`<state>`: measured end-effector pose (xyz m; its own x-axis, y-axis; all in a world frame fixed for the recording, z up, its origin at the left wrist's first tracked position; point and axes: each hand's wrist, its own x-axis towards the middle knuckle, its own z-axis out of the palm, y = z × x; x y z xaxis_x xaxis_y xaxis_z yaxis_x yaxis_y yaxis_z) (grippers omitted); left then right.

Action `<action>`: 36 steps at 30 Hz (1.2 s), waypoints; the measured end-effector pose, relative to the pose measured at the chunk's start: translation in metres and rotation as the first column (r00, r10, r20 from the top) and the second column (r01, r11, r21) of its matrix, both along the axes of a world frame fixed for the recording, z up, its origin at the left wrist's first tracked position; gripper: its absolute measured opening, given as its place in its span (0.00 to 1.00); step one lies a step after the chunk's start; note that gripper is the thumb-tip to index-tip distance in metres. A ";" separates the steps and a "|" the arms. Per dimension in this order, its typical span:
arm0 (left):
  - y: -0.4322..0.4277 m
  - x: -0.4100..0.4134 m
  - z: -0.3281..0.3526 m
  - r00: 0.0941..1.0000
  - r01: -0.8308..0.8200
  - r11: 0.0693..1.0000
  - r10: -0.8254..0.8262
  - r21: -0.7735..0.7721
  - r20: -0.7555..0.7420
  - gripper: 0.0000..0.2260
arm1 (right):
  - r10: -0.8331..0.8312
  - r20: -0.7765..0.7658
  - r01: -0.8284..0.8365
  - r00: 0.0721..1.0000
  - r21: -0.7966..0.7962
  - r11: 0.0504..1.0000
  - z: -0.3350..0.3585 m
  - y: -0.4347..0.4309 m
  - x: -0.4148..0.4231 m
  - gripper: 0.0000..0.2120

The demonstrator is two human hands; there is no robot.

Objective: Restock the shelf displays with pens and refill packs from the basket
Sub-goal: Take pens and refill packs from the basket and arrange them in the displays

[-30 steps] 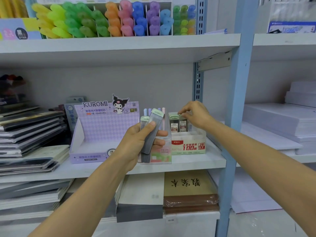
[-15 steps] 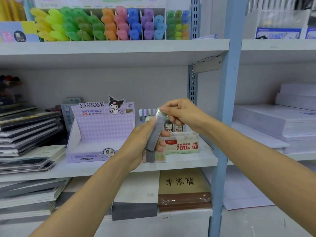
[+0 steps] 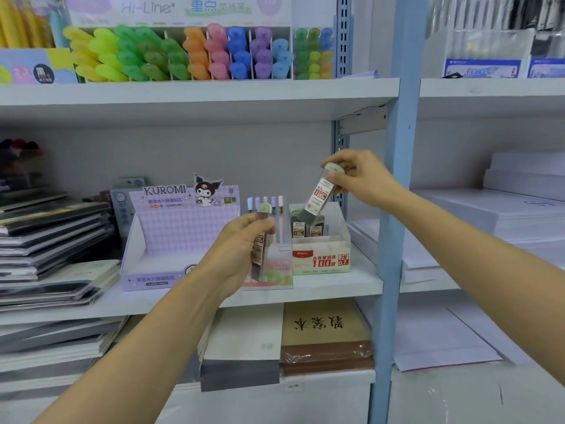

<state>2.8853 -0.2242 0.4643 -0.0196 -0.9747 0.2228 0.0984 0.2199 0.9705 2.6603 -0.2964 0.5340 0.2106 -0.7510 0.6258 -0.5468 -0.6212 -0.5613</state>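
My right hand [image 3: 362,179] pinches the green-capped top of a clear lead refill pack [image 3: 318,197], which hangs tilted just above the white 0.7 refill display box [image 3: 321,261]. Two refill packs [image 3: 305,229] stand inside that box. My left hand [image 3: 241,249] grips another refill pack [image 3: 260,240] upright in front of the pastel pen box [image 3: 279,270], where several pens [image 3: 269,203] stand. No basket is in view.
A purple Kuromi display box [image 3: 171,240] stands left of the pen box. Notebooks [image 3: 46,240] are stacked at far left. Highlighters [image 3: 183,53] fill the shelf above. A blue upright post [image 3: 394,191] rises just right of my right hand. Paper stacks [image 3: 504,215] lie beyond it.
My right hand took one refill pack from the pair in my left hand and carried it right, over the 0.7 box. My left hand keeps one pack.
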 end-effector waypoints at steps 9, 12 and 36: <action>-0.005 0.005 -0.006 0.996 0.021 0.998 -0.026 -0.051 -0.090 0.07 | -0.165 -0.152 0.136 0.975 -0.187 0.973 -0.026 -0.038 0.013 0.12; -0.007 0.006 -0.007 0.997 0.034 0.999 -0.036 -0.037 -0.067 0.07 | -0.173 -0.199 0.139 0.965 -0.177 0.974 -0.035 -0.049 0.021 0.13; -0.001 -0.022 -0.016 0.960 -0.165 0.950 0.215 -0.264 0.176 0.14 | 0.377 0.040 -0.379 0.925 0.148 0.914 -0.053 0.019 0.035 0.08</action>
<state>2.8629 -0.2256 0.4484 0.0917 -0.8805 0.4652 -0.1596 0.4481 0.8796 2.6956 -0.2769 0.4811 0.4913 -0.7020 0.5156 -0.2813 -0.6881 -0.6689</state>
